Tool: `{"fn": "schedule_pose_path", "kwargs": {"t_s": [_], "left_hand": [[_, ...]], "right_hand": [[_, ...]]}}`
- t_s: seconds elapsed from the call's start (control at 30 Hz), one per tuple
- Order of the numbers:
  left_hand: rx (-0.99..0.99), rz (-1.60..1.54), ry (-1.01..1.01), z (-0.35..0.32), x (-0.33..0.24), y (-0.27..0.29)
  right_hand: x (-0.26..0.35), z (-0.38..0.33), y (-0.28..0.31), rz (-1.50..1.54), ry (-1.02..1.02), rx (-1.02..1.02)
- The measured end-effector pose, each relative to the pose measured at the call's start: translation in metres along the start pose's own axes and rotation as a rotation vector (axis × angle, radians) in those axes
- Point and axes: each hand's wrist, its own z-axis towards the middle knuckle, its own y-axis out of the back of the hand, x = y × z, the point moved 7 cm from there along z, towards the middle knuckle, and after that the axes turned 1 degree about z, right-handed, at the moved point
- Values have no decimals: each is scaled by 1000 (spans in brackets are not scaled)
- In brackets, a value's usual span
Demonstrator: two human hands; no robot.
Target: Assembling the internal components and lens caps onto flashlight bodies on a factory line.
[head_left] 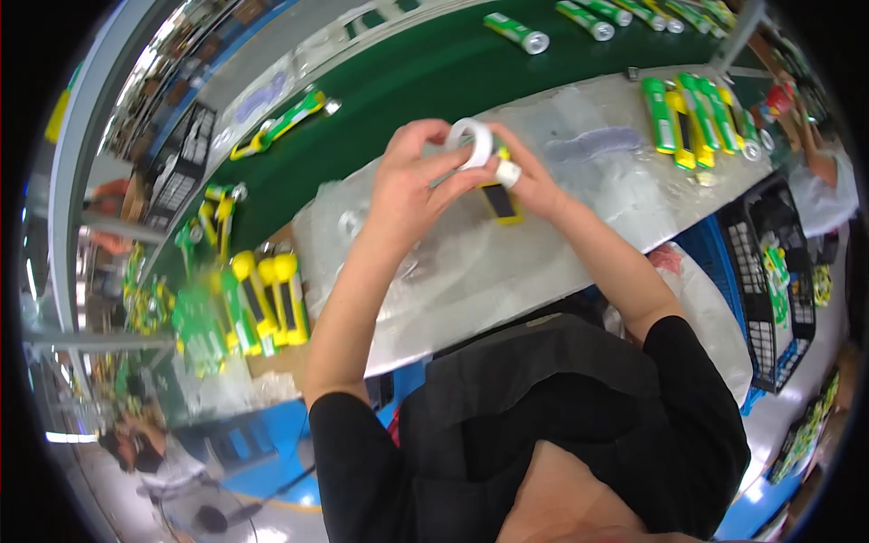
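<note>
Above the bench my two hands are close together. My left hand [412, 185] is closed, its thumb and fingers pinching a white ring [472, 145] held up with its opening showing. My right hand [534, 185] is curled around a yellow-and-black flashlight [503, 204], whose lower end sticks out below the fingers; its upper part is hidden by the hands. A white wrap [508, 173] covers a fingertip there. Whether the ring touches the flashlight, I cannot tell.
Several green and yellow flashlights [692, 113] lie at the bench's right end, more [272, 294] at the left. Beyond runs a green conveyor belt [398, 113] carrying flashlights. A black crate [769, 290] stands at right. Other people [824, 181] are at the far right and lower left.
</note>
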Motion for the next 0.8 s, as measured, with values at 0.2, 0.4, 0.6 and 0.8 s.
{"fn": "schedule_pose_path", "kwargs": {"t_s": [0.2, 0.4, 0.6, 0.8], "left_hand": [[116, 0, 12, 5, -10, 2], [127, -71, 57, 13, -18, -1], [99, -83, -24, 16, -17, -11], [52, -178, 92, 21, -17, -51]], "right_hand": [[34, 2, 3, -190, 308, 130], [78, -9, 10, -343, 446, 185], [93, 4, 22, -815, 470, 214], [123, 12, 19, -1066, 131, 511]]}}
